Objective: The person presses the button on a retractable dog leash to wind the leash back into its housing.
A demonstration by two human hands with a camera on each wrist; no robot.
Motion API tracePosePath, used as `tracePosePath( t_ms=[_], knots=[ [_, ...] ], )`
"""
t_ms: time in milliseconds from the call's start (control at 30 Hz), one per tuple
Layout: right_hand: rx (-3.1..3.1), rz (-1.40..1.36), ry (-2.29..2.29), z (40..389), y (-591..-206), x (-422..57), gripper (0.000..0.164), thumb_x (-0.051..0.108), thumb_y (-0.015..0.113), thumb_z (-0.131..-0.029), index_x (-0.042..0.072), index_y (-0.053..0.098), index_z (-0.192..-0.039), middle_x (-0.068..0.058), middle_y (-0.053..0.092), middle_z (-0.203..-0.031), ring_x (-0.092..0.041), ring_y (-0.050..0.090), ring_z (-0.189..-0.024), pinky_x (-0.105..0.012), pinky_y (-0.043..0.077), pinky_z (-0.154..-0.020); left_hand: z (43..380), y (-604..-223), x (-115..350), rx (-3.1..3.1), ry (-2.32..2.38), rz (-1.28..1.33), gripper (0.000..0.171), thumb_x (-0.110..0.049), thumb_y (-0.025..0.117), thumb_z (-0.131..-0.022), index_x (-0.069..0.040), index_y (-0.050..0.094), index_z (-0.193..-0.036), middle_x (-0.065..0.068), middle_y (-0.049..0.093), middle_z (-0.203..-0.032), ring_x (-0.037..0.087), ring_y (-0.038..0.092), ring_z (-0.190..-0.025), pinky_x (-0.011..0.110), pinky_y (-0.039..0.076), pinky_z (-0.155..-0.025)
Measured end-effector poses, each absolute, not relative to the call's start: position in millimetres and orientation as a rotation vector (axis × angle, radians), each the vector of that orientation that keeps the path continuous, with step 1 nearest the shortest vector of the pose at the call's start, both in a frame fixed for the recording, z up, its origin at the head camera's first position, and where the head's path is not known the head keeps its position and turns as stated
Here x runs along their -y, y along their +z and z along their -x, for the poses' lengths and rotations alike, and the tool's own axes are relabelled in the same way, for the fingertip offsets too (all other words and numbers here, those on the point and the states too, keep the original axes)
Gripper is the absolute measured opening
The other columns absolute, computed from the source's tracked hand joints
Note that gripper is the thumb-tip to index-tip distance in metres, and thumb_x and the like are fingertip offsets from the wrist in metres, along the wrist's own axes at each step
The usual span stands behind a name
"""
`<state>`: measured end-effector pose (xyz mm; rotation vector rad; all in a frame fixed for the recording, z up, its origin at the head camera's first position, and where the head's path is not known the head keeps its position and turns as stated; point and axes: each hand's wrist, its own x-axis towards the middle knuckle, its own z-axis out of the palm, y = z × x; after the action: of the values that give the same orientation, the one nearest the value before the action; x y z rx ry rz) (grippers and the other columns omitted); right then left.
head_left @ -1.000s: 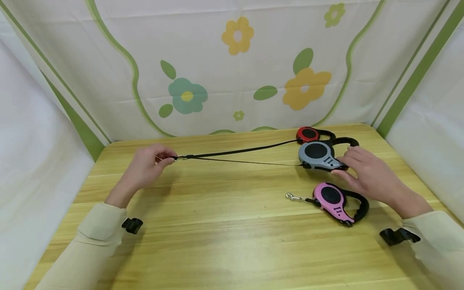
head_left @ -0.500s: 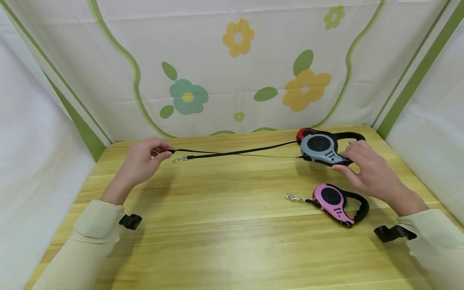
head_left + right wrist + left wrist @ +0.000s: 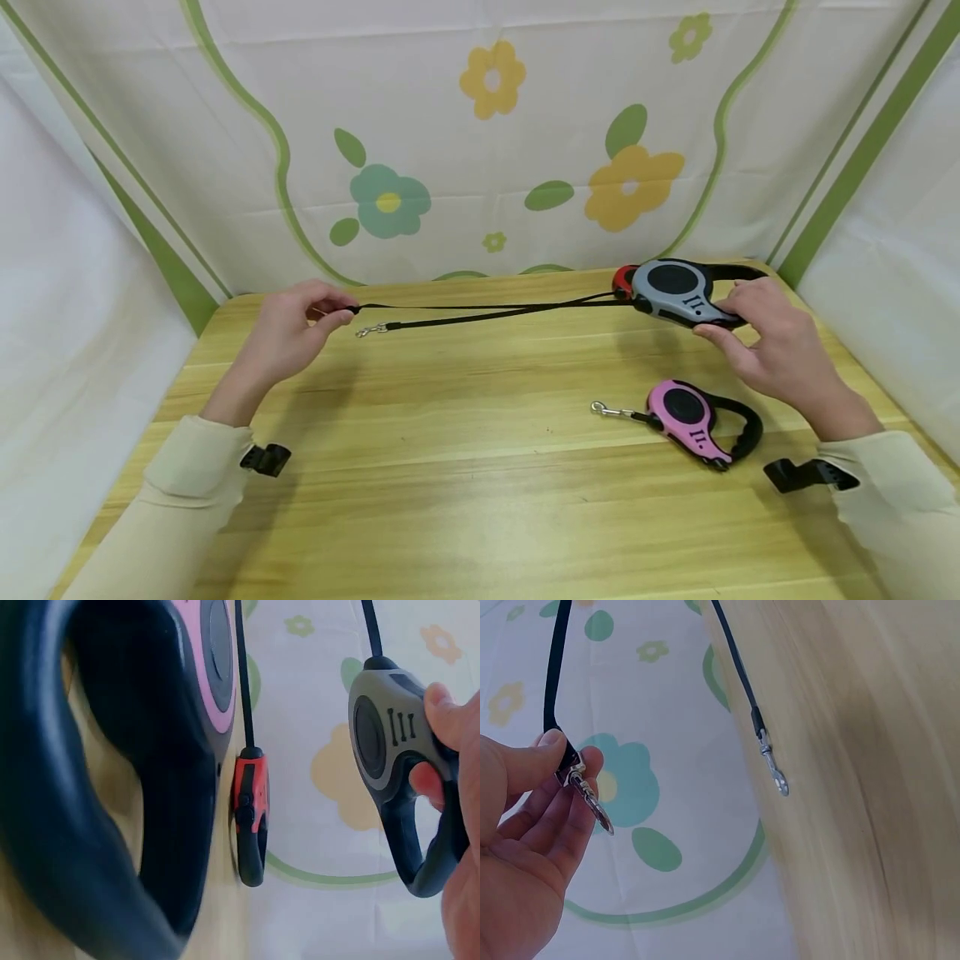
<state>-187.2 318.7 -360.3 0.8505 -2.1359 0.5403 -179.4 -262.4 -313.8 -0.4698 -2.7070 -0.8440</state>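
Note:
My left hand (image 3: 288,337) pinches the end of a black leash strap between thumb and fingers; in the left wrist view its metal clip (image 3: 591,801) hangs out past the fingertips. That strap runs taut to a grey retractable dog leash (image 3: 671,279), held by my right hand (image 3: 780,346) and raised above the table. In the right wrist view, the thumb and a finger close around the grey leash's black handle (image 3: 442,832). Behind it lies a red retractable leash (image 3: 622,280), mostly hidden in the head view. Its strap stretches left across the tabletop, ending in a silver clip (image 3: 371,331).
A pink retractable leash (image 3: 684,421) lies on the wooden table (image 3: 472,467) at the right front, its short strap and silver clip (image 3: 611,409) pointing left. A white curtain (image 3: 450,125) with printed flowers stands along the table's back edge.
The grey leash has risen and moved back and right with my right hand. My left hand has drawn its strap end slightly up and left, apart from the red leash's clip, which stays on the table.

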Motion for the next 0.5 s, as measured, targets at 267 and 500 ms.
tracePosePath(
  t_ms=[267, 500],
  knots=[
    [2.135, -0.845, 0.571, 185.1, -359.7, -318.4, 0.071, 0.059, 0.059, -0.104, -0.009, 0.065, -0.088, -0.023, 0.062, -0.088, -0.035, 0.050, -0.090, -0.013, 0.034, -0.089, 177.8, -306.7, 262.0, 2.671, -0.846, 0.481, 0.011, -0.011, 0.074, -0.101, -0.009, 0.079, -0.110, 0.008, 0.077, -0.104, 0.023, 0.071, -0.088, 0.006, 0.046, -0.076],
    [2.120, -0.790, 0.598, 180.9, -359.5, -315.7, 0.074, 0.061, 0.060, -0.103, -0.011, 0.065, -0.089, -0.026, 0.063, -0.091, -0.033, 0.050, -0.091, -0.008, 0.034, -0.090, 180.9, -308.5, 261.7, 2.649, -0.825, 0.496, 0.009, -0.008, 0.075, -0.099, -0.010, 0.079, -0.107, 0.006, 0.077, -0.099, 0.013, 0.068, -0.082, 0.007, 0.049, -0.075]
  ],
)
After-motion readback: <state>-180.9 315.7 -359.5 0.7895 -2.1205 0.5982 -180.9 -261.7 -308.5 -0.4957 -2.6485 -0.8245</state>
